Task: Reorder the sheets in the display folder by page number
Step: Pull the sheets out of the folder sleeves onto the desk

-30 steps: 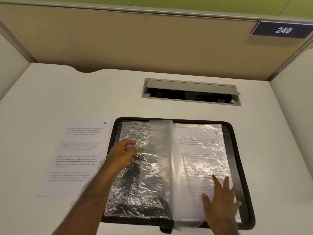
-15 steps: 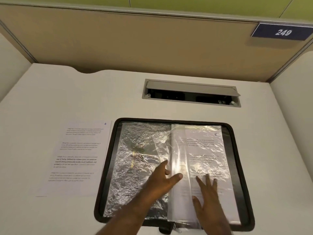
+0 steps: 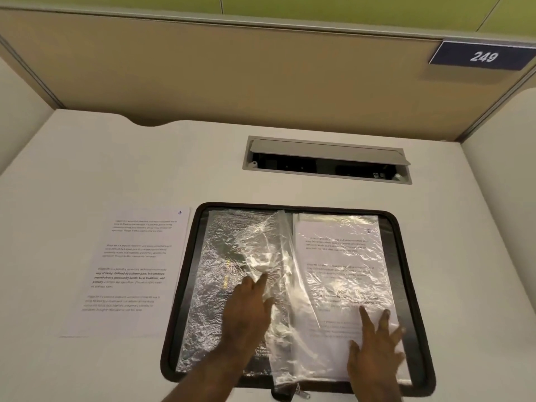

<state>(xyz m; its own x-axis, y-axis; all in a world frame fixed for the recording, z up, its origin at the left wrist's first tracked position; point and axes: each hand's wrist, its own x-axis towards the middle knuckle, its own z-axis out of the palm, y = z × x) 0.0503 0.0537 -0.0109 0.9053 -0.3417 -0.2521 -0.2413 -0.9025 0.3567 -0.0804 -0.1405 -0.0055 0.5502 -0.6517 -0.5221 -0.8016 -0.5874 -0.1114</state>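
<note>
A black display folder (image 3: 401,256) lies open on the desk. Its left side shows crinkled empty plastic sleeves (image 3: 220,250). On the right, a sleeve holds a printed sheet numbered 5 (image 3: 339,256). A loose sheet numbered 4 (image 3: 130,271) lies flat on the desk left of the folder. My left hand (image 3: 249,311) rests with straight fingers on the loose sleeve near the spine. My right hand (image 3: 374,352) presses flat, fingers spread, on the lower part of sheet 5.
A grey cable box (image 3: 327,159) with its lid raised is set into the desk (image 3: 116,163) behind the folder. A beige partition with a plate reading 249 (image 3: 483,57) closes the back. Side panels flank the desk.
My left hand moved from the far left sleeve across to the spine area. The raised sleeve shifted with it. My right hand stayed low on sheet 5, sliding slightly.
</note>
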